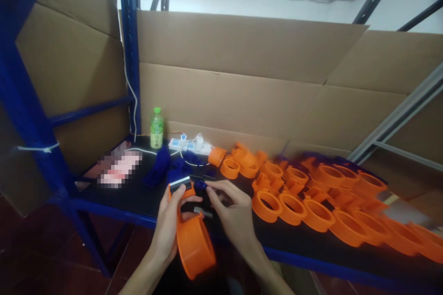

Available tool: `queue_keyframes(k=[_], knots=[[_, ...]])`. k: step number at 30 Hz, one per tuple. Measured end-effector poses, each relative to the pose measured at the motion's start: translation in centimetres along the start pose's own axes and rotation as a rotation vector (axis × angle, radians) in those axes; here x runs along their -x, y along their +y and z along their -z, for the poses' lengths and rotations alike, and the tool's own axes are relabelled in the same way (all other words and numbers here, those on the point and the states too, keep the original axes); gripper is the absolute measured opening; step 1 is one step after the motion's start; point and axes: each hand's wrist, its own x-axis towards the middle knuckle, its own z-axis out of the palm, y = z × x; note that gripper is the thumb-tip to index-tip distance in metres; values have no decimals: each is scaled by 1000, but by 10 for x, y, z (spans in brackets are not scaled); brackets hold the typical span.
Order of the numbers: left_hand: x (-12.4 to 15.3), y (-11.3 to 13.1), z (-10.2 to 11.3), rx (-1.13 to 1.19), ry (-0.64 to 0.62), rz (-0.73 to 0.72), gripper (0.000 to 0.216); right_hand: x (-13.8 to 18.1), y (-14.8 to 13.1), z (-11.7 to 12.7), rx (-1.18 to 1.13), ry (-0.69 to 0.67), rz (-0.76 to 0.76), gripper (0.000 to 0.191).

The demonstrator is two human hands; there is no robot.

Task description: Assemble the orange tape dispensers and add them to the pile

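Note:
My left hand (170,221) is closed around an orange tape dispenser (195,246), its round hub hanging low and tilted toward me. At the dispenser's upper end sits a toothed metal blade (180,180) on a black strip, with my left thumb resting on it. My right hand (233,203) pinches a small dark blue piece (200,185) between thumb and fingertips, just right of the blade end. Its exact shape is blurred. Whether this piece touches the dispenser I cannot tell.
Several more orange dispensers (314,214) stand in rows on the black shelf to the right. Dark blue parts (157,168), a green-capped bottle (157,129) and a white power strip (190,144) lie behind my hands. Blue posts (129,50) and cardboard walls (235,78) enclose the shelf.

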Motion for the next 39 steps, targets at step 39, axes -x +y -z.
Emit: queue_keyframes(k=[39], knots=[[21,5,-4,47,-196,213,23,22,-24,29,672,-190,606,45]])
